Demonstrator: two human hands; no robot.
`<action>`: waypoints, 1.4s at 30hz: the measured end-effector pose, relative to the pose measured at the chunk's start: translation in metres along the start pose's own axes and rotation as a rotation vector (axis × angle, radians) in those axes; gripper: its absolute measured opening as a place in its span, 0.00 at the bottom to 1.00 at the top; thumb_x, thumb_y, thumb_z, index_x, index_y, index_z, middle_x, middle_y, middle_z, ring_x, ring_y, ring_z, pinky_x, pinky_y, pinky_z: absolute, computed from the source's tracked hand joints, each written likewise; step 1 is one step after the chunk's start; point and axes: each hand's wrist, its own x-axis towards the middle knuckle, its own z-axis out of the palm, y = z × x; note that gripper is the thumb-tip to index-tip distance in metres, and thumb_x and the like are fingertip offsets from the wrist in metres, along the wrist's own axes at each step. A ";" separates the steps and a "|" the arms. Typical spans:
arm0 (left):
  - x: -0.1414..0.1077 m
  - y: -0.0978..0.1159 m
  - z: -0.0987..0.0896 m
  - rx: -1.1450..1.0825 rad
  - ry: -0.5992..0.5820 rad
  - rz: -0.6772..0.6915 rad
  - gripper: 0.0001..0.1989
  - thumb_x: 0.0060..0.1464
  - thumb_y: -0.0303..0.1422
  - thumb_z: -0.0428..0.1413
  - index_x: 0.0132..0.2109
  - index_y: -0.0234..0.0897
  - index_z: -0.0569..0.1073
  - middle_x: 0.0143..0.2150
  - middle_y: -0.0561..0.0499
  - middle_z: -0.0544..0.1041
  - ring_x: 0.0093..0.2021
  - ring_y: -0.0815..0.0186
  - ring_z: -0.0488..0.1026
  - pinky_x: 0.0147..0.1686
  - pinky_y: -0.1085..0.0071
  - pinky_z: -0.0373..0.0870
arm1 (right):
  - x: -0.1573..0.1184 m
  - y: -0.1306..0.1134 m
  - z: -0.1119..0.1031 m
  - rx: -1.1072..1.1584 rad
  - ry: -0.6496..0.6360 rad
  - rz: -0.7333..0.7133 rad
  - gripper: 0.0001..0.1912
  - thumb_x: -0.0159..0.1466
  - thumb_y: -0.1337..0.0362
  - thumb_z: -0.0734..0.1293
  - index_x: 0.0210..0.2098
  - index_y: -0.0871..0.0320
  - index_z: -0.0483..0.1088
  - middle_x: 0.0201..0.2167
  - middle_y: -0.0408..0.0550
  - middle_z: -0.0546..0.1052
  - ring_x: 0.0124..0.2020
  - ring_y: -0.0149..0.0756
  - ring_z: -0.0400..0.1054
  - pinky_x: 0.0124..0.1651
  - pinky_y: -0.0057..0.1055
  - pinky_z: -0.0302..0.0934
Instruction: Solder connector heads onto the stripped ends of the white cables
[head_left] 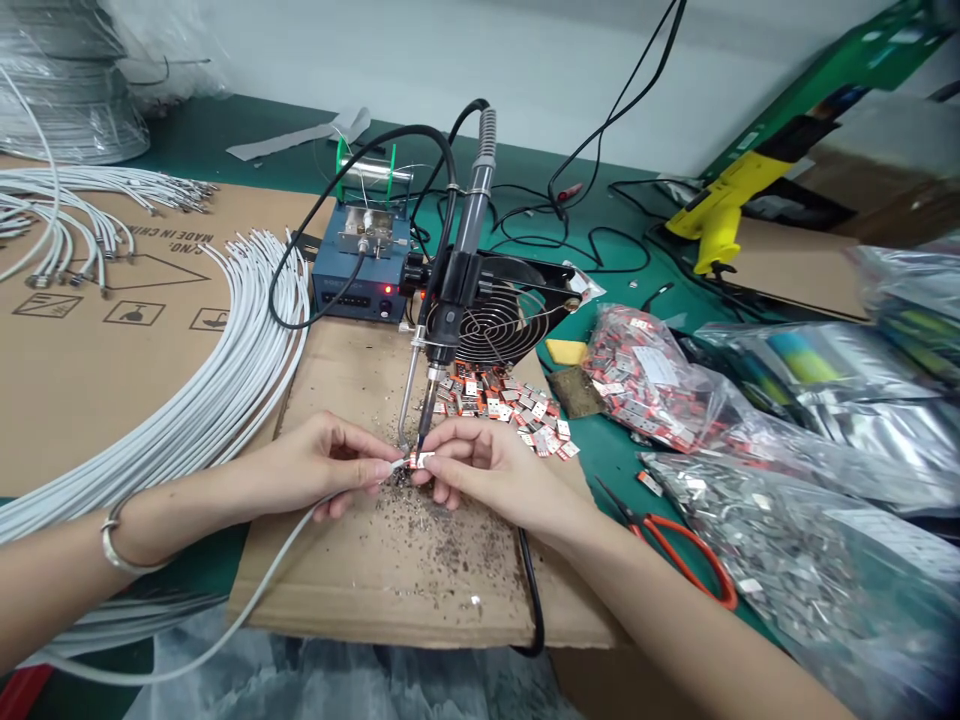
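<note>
- Left hand (341, 468): fingers pinched on the thin white cable (283, 552) near its end.
- Right hand (487, 470): fingers pinched on the small orange-and-white metal connector (421, 460), at the cable's end, just beneath the tip of the upright grey-and-black soldering iron (450, 310).
- Both hands are above the brown cardboard sheet (337, 590) on the green worktop (259, 120).
- Behind the right hand lies a loose pile of orange-and-white connectors (517, 405).
- Orange-handled metal scissors (675, 555) lie beyond the right forearm.
</note>
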 end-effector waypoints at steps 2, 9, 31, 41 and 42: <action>-0.001 0.002 0.001 0.002 0.001 -0.009 0.15 0.53 0.34 0.56 0.47 0.34 0.76 0.20 0.57 0.67 0.15 0.77 0.60 0.12 0.82 0.59 | 0.000 0.000 0.000 -0.003 0.002 0.004 0.17 0.47 0.57 0.75 0.30 0.62 0.70 0.22 0.44 0.78 0.17 0.21 0.67 0.21 0.18 0.63; -0.001 0.003 0.001 0.011 0.007 -0.019 0.17 0.52 0.35 0.57 0.48 0.32 0.76 0.19 0.57 0.66 0.15 0.77 0.60 0.12 0.81 0.57 | -0.001 0.000 0.000 0.001 0.003 -0.013 0.15 0.49 0.59 0.74 0.30 0.61 0.70 0.23 0.45 0.78 0.17 0.22 0.67 0.22 0.19 0.63; -0.001 0.004 0.001 0.009 0.044 -0.040 0.13 0.52 0.32 0.57 0.44 0.30 0.75 0.16 0.59 0.65 0.13 0.77 0.60 0.11 0.82 0.58 | -0.002 -0.003 0.002 0.012 0.021 0.001 0.14 0.48 0.61 0.75 0.29 0.61 0.70 0.23 0.45 0.79 0.18 0.22 0.68 0.23 0.19 0.63; -0.002 0.008 0.001 0.031 0.017 -0.058 0.11 0.53 0.32 0.56 0.43 0.29 0.74 0.16 0.59 0.65 0.14 0.78 0.60 0.12 0.85 0.59 | -0.004 -0.004 0.001 0.050 0.013 -0.001 0.11 0.50 0.63 0.74 0.28 0.61 0.70 0.23 0.44 0.79 0.18 0.21 0.68 0.23 0.17 0.64; -0.003 0.009 0.002 0.029 0.012 -0.062 0.11 0.53 0.32 0.56 0.43 0.29 0.74 0.16 0.59 0.65 0.14 0.78 0.60 0.12 0.85 0.59 | -0.005 -0.004 0.002 0.049 0.012 0.000 0.11 0.50 0.64 0.74 0.28 0.61 0.70 0.23 0.44 0.79 0.18 0.21 0.68 0.23 0.17 0.64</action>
